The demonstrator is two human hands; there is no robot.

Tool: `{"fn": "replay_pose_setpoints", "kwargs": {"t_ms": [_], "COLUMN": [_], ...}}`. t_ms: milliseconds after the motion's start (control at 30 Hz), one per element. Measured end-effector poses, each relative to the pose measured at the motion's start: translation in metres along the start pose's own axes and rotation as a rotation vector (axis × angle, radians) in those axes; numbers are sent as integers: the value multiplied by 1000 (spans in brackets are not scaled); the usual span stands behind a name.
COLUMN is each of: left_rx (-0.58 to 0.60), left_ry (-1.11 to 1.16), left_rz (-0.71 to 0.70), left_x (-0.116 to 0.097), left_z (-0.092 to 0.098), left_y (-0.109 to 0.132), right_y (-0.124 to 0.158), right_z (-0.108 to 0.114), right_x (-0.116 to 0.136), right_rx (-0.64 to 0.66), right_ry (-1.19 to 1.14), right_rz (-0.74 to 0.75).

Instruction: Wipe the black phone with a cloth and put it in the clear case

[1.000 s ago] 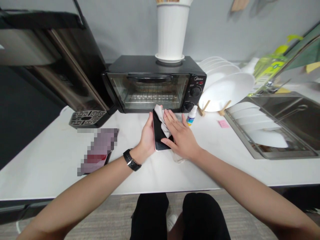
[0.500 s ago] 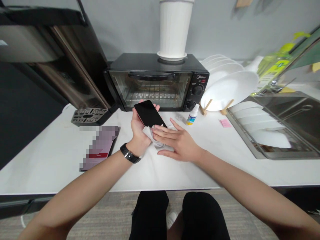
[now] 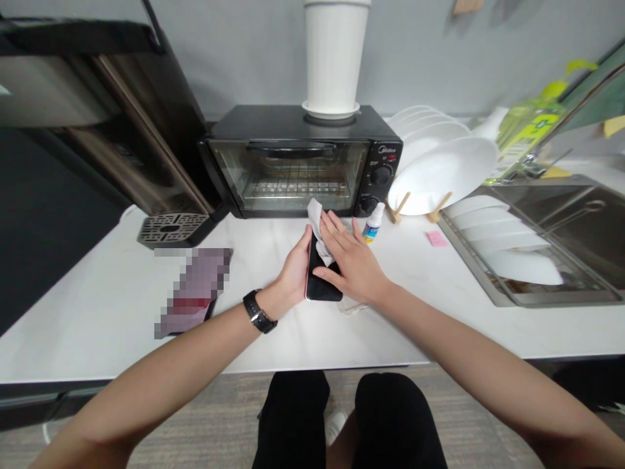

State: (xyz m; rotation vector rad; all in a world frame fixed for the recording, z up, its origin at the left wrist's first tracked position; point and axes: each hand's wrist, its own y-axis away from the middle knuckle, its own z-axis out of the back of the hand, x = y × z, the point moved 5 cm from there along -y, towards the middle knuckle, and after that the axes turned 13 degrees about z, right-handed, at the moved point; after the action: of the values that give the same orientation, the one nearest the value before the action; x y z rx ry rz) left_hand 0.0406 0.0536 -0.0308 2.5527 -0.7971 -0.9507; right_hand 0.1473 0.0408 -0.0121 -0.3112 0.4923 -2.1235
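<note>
At the centre of the frame, just above the white countertop, the left hand is wrapped around the left edge of a black phone, fingers curled behind it and the thumb along its side, so the dark screen faces up and tilts a little. The right hand lies across the upper part of that screen with its fingers stretched out flat and close together, pressing a white cloth against the glass; a crumpled corner of the cloth sticks out above the fingertips. The two hands meet on the phone, and a black watch sits on the left wrist.

Just to the right of the right hand's fingertips stands a small white spray bottle, close to the front of a black toaster oven. A tall white pot stands on top of the oven. Right of the oven, white plates lean in a wooden rack, with a pink sticky note on the counter below them. At the far right a steel sink holds more white dishes. Left of the hands lies a flat pixelated item, and beyond it, at the upper left, a dark appliance with a drip grille.
</note>
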Motion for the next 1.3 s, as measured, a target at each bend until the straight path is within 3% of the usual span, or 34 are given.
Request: {"fn": "replay_pose_setpoints", "kwargs": {"t_ms": [100, 300, 467, 767, 967, 1200, 1300], "left_rx": [-27, -126, -149, -20, -70, -125, -133], "left_ry": [14, 99, 125, -17, -15, 45, 73], "left_rz": [-44, -187, -246, 15, -7, -145, -225], "left_x": [-4, -31, -39, -4, -2, -31, -42], "left_z": [0, 13, 15, -2, 1, 17, 21], "left_y": [0, 5, 7, 5, 2, -6, -6], "right_y": [-1, 1, 1, 2, 1, 2, 1], "right_z": [1, -3, -9, -5, -7, -6, -4], "right_x": [6, 24, 16, -5, 4, 20, 19], "right_rx": [17, 56, 66, -71, -25, -27, -13], "right_ry": [-64, -147, -93, -19, -138, -226, -201], "right_rz": [115, 320, 197, -37, 148, 366, 321]}}
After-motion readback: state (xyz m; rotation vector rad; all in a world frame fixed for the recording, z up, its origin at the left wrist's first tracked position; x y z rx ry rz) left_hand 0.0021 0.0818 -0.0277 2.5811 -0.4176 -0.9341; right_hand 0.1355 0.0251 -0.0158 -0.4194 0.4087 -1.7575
